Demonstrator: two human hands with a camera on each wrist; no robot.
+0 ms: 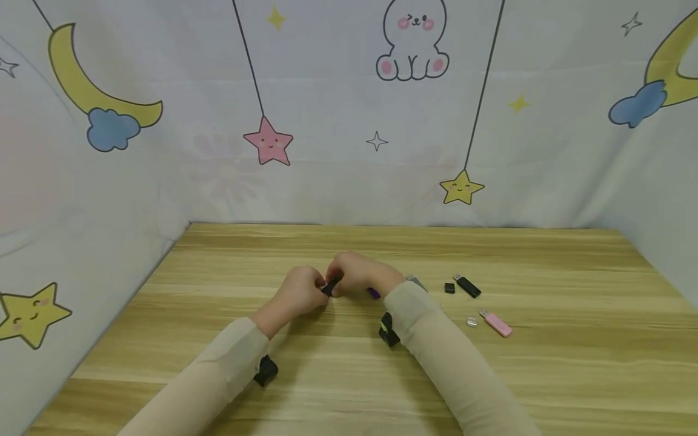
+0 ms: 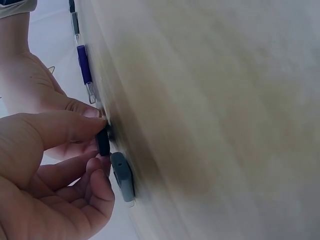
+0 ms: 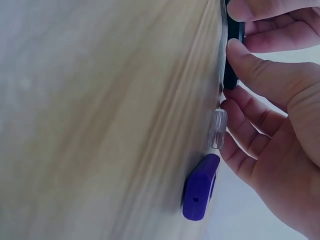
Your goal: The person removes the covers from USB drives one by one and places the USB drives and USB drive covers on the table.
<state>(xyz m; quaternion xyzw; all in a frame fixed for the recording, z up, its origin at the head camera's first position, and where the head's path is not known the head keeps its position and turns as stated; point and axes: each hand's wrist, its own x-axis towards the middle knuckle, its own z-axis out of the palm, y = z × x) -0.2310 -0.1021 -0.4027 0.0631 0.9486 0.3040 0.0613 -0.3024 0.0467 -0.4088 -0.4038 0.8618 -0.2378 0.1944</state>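
Both hands meet over the table around a black USB flash drive (image 1: 330, 286), its ends partly covered by fingers. My left hand (image 1: 306, 287) pinches one end between thumb and fingers. On the other end is my right hand (image 1: 355, 271), thumb and fingertips pressed on the black body (image 3: 231, 70). Whether a cap is on the drive cannot be told. Close by the left fingers, a grey-green drive (image 2: 123, 177) lies on the wood. Next to the right hand lie a clear cap (image 3: 218, 129) and a purple drive (image 3: 200, 190), mostly hidden by the wrist in the head view.
Right of the right wrist lie a grey drive (image 1: 417, 282), a small black cap (image 1: 449, 287) and another black drive (image 1: 468, 286). Nearer are a clear cap (image 1: 471, 321) and a pink drive (image 1: 497, 324). Printed cloth (image 1: 338, 181) hangs behind the wooden table (image 1: 572, 375).
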